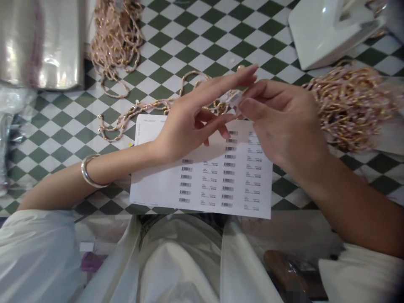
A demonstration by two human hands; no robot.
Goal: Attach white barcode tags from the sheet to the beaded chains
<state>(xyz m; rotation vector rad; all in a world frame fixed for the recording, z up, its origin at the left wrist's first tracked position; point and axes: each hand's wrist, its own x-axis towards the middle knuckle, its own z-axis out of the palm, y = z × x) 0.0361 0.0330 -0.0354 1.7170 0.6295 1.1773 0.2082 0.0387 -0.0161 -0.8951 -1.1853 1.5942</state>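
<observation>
Right hand (284, 126) pinches a small clear plastic piece (233, 100); left hand (186, 130), fingers spread open, sits above a white barcode sheet (202, 185)

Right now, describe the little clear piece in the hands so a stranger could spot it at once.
On the checkered surface, find the white barcode sheet. Just above it the left hand and right hand meet, and the clear piece sits at the right hand's fingertips. Unlike the gold and pink beaded strands around it, it is small and see-through.
</observation>
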